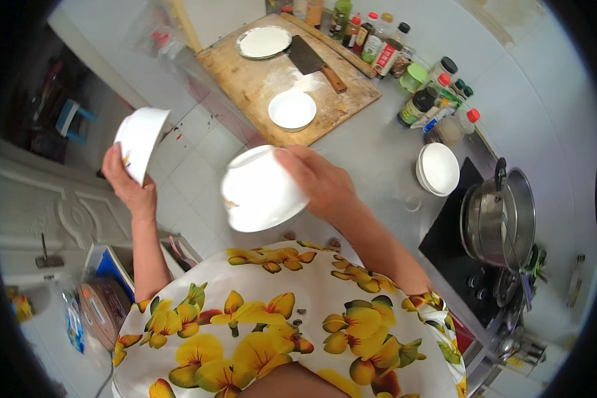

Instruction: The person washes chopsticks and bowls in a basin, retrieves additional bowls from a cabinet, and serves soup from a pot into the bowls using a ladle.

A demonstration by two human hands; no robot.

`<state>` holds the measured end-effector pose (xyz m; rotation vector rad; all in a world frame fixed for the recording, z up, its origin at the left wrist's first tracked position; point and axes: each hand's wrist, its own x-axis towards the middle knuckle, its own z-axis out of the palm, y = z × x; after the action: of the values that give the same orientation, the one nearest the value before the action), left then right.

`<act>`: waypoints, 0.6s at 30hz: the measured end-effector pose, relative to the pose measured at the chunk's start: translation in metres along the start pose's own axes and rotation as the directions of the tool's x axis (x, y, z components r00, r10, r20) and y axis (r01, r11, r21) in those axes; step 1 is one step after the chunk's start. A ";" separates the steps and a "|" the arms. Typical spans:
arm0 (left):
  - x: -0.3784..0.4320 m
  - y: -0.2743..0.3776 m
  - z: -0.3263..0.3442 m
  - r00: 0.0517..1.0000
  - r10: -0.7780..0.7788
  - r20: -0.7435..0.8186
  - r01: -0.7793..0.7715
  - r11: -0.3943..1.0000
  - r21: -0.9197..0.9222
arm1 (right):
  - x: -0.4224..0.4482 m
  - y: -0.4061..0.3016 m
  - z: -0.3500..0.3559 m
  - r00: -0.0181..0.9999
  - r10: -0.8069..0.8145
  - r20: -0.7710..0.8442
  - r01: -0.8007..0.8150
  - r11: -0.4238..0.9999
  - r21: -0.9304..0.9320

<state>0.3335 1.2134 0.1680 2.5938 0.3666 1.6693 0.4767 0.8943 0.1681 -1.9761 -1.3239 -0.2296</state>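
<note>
My left hand [132,186] grips a white bowl [142,142] tipped on its side at the left. In my right hand [323,184] is another white bowl [263,191], tilted with its base turned up and slightly blurred. The two bowls are apart, both held in the air over the tiled floor. Beyond them, a small white bowl [292,109] rests on the near corner of a floury wooden board [244,84]. A plate of white powder [263,42] and a cleaver [306,57] with a wooden handle lie farther up the board.
Stacked white bowls [439,169] stand on the metal counter [378,149] to the right, by a black hob [440,239] with a steel pot [492,224]. Sauce bottles [388,49] and a rolling pin [328,45] line the back. A rice cooker [102,313] is at lower left.
</note>
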 end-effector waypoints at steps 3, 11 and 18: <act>0.014 -0.021 0.000 0.997 0.067 -0.045 -0.065 0.997 0.045 | 0.009 -0.006 0.004 0.997 -0.039 -0.071 0.039 0.999 0.002; -0.024 -0.018 0.065 0.524 -0.630 0.573 0.739 0.001 -0.674 | -0.090 0.060 -0.003 0.358 0.908 -0.219 -0.635 0.409 0.656; -0.045 0.122 0.089 0.059 -0.172 0.983 0.841 -0.523 -0.142 | -0.190 0.066 -0.035 -0.088 0.985 0.152 -0.596 -0.174 0.784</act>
<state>0.4181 1.0937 0.1095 0.8328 0.5025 0.0974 0.4559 0.7203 0.0642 -1.4433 0.6684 0.3659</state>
